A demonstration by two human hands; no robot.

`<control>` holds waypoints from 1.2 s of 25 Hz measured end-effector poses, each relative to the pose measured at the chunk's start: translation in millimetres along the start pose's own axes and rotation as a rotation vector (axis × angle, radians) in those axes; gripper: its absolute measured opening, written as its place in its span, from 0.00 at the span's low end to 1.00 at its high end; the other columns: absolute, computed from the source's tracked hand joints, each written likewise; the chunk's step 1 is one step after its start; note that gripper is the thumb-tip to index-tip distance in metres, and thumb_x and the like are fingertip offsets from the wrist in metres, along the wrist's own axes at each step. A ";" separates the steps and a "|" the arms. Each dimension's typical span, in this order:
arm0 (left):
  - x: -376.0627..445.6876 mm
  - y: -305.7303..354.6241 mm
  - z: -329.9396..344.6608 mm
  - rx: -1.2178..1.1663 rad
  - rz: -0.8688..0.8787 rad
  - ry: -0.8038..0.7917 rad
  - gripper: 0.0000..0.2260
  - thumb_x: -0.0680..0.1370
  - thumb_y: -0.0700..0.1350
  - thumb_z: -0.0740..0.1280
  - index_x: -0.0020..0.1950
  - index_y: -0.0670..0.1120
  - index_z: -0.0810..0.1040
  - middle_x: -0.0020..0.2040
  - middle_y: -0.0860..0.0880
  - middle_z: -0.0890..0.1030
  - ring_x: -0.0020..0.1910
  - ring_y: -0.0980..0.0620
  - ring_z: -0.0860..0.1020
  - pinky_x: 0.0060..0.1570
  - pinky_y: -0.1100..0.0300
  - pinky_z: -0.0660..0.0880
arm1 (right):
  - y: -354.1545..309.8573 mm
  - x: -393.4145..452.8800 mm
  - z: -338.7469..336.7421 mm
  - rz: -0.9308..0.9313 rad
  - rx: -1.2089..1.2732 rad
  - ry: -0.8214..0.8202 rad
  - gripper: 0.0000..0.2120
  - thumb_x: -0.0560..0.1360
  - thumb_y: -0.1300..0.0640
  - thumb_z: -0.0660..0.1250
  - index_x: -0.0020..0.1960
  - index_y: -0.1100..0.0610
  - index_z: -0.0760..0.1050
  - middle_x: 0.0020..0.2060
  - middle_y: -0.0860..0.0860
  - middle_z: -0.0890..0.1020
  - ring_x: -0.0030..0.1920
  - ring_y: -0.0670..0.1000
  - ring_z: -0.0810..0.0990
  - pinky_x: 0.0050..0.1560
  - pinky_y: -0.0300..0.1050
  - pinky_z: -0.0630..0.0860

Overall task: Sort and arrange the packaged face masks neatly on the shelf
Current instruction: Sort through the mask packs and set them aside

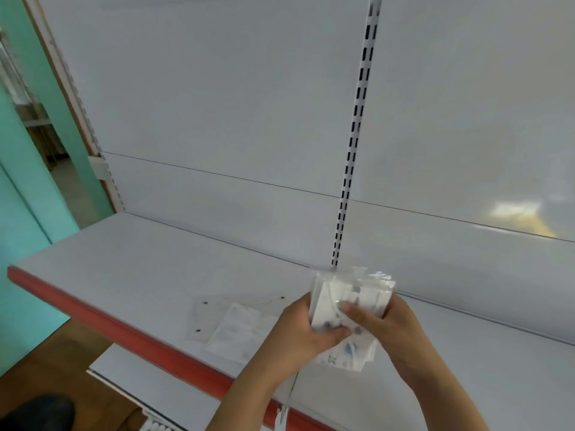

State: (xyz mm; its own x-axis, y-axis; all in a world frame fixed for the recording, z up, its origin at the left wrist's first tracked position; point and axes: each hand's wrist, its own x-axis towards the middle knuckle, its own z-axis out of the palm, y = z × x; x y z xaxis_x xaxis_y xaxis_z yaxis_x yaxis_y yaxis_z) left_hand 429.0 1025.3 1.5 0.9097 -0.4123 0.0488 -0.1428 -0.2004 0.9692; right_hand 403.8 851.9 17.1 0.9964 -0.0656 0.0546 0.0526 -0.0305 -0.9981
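The white shelf [130, 259] lies bare across the left and centre of the frame, from its red front edge [102, 315] back to the white back panel [217, 119], which closes off the rear. Two flat mask packets [231, 325] lie on the shelf at lower centre, just left of the hands. Both hands, left hand [298, 334] and right hand [385, 325], hold a stack of packets [348, 306] above the shelf at lower centre. The slotted upright [357, 129] rises behind them. Right of the hands the shelf is bare towards the right edge of the frame
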 end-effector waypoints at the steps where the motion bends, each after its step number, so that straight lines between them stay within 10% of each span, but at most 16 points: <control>1: -3.2 0.7 -5.3 -0.031 -0.012 -0.019 0.16 0.75 0.47 0.76 0.60 0.56 0.79 0.52 0.56 0.86 0.51 0.57 0.85 0.51 0.58 0.82 | -1.2 2.2 3.9 0.020 0.066 0.023 0.16 0.68 0.53 0.76 0.53 0.59 0.82 0.46 0.57 0.87 0.48 0.60 0.86 0.49 0.55 0.81; 5: -16.5 -7.0 -50.1 -0.213 -0.067 0.359 0.11 0.74 0.41 0.76 0.56 0.49 0.82 0.49 0.49 0.87 0.47 0.51 0.87 0.44 0.55 0.83 | 3.5 21.9 41.0 0.015 0.100 0.171 0.13 0.81 0.50 0.62 0.51 0.58 0.80 0.44 0.50 0.86 0.47 0.55 0.84 0.54 0.51 0.79; 8: -24.3 -17.3 -98.5 -0.477 -0.109 0.725 0.09 0.76 0.41 0.74 0.55 0.46 0.83 0.49 0.47 0.88 0.46 0.48 0.87 0.46 0.52 0.82 | 26.6 32.3 74.8 0.031 -0.623 0.047 0.14 0.76 0.41 0.68 0.54 0.49 0.73 0.48 0.42 0.82 0.50 0.49 0.80 0.54 0.47 0.75; 11: -34.7 -23.2 -120.2 -0.624 -0.163 0.767 0.08 0.77 0.44 0.73 0.57 0.49 0.82 0.49 0.49 0.88 0.48 0.48 0.87 0.47 0.52 0.82 | 46.8 30.9 98.7 0.058 -1.176 -0.153 0.22 0.70 0.34 0.68 0.59 0.43 0.70 0.54 0.42 0.75 0.58 0.48 0.73 0.54 0.44 0.64; 19: -33.4 -27.4 -101.2 -0.699 -0.197 0.754 0.11 0.83 0.47 0.64 0.65 0.51 0.76 0.58 0.49 0.85 0.53 0.49 0.84 0.43 0.55 0.81 | -1.4 22.6 112.8 -0.163 -0.529 0.420 0.08 0.76 0.52 0.69 0.45 0.47 0.70 0.39 0.39 0.78 0.38 0.46 0.77 0.35 0.43 0.68; 25: -28.5 -18.4 -95.1 -0.618 -0.112 0.631 0.15 0.77 0.48 0.72 0.64 0.50 0.79 0.57 0.47 0.86 0.57 0.45 0.84 0.61 0.42 0.78 | 28.9 2.2 135.7 -0.461 -0.609 -0.264 0.20 0.74 0.31 0.61 0.60 0.38 0.77 0.60 0.29 0.76 0.65 0.32 0.71 0.65 0.28 0.64; 30: -31.2 -21.9 -82.5 -0.287 -0.064 0.504 0.17 0.74 0.48 0.76 0.61 0.53 0.80 0.52 0.53 0.87 0.52 0.53 0.85 0.54 0.54 0.81 | 14.8 14.4 90.1 -0.291 -0.286 0.063 0.29 0.72 0.38 0.68 0.71 0.40 0.67 0.64 0.32 0.74 0.64 0.35 0.73 0.63 0.33 0.68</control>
State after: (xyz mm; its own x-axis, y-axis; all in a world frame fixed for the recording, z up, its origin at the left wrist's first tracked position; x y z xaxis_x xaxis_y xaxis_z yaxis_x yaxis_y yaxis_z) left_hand 435.9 1115.9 -1.3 0.9963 0.0809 0.0291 -0.0346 0.0668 0.9972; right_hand 424.9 940.3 0.7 0.9360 -0.0742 0.3440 0.3020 -0.3323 -0.8935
